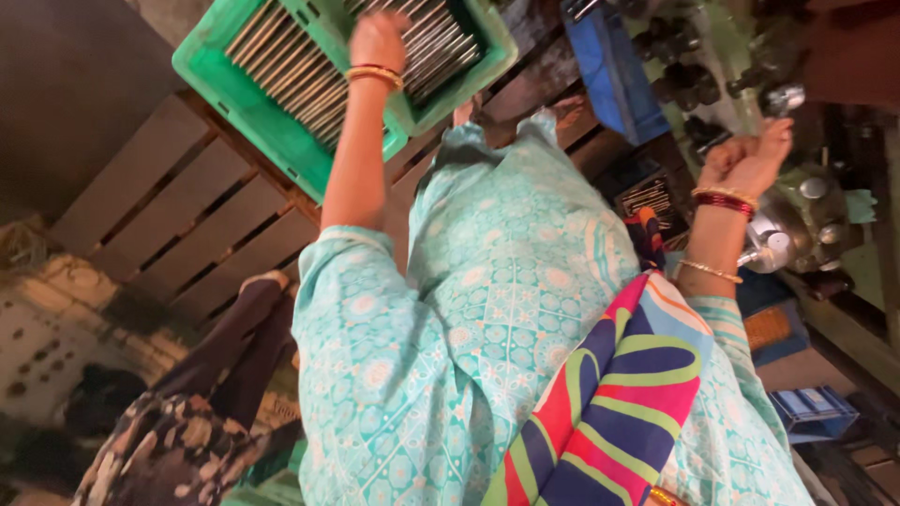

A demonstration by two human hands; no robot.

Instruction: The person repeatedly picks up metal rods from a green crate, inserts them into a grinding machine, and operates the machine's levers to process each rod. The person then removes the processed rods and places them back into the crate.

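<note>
While the view looks steeply down the front of a turquoise patterned garment (487, 309), the largest thing near the hands is one green plastic crate (281, 122), resting on a slatted wooden pallet (187, 225) and turned at a slant to the picture. The crate is full of long thin metal rods (300, 66), too many to count, all lying parallel with their long axis running from lower left to upper right, the same way as the crate's long side. The left hand (378, 39) reaches out over the crate and sits directly on top of the rods, the rods spreading out to both sides of it; it looks loosely curled, but blur hides whether it grips any rod. Two bangles circle that wrist. The right hand (750, 159) is raised well apart from the crate, fingers bunched, close to shiny metal machine parts (787, 234); what it pinches, if anything, cannot be told.
</note>
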